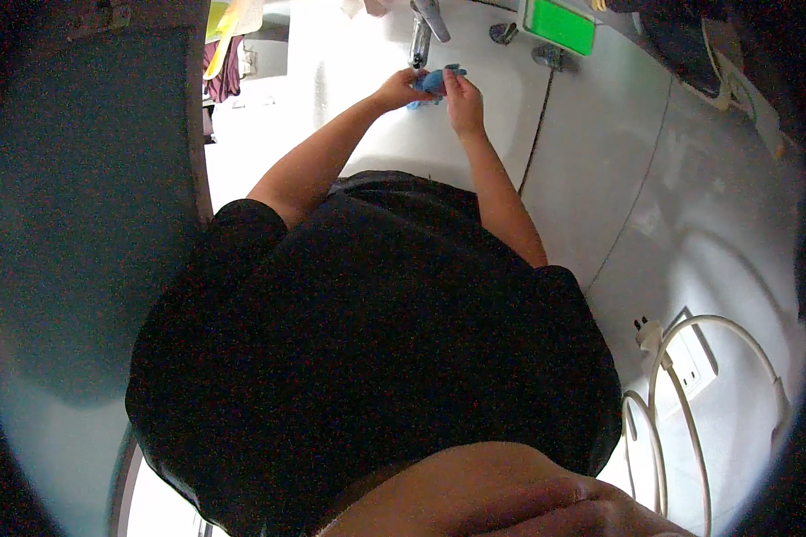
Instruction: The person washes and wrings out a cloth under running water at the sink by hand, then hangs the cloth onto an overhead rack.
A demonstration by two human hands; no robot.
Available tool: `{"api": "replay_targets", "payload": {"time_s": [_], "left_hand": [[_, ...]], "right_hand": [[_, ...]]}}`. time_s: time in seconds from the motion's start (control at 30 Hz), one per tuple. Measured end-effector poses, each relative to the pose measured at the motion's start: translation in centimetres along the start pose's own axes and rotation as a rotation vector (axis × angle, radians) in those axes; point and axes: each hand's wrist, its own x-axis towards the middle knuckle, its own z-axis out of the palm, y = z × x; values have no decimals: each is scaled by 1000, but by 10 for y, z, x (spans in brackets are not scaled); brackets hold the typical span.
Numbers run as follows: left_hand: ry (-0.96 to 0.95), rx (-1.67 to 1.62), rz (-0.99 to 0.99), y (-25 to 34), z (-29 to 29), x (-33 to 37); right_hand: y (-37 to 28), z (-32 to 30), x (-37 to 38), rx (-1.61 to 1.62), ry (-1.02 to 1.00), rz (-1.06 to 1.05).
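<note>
Gripping blue item, possibly cloth, in left hand and right hand, presumably for steadiness, with faucet near left.

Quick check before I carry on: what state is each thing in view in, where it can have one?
Left hand: closed on the blue item.
Right hand: pinching the blue item.
Blue item: bunched, held by both hands near the faucet.
Faucet: cannot tell whether water runs.
White plug: unplugged, prongs bare.
White cable: loosely looped.
</note>
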Motion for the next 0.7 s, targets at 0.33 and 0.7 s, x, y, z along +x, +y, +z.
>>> {"api": "replay_targets", "payload": {"time_s": [0.33, 0.7], "left_hand": [[218, 835, 444, -18, 1, 15], [47, 277, 361, -4, 15, 6]], "right_hand": [[-48, -15, 7, 1111, -43, 225], [-90, -25, -5, 1336, -396, 387]]}}
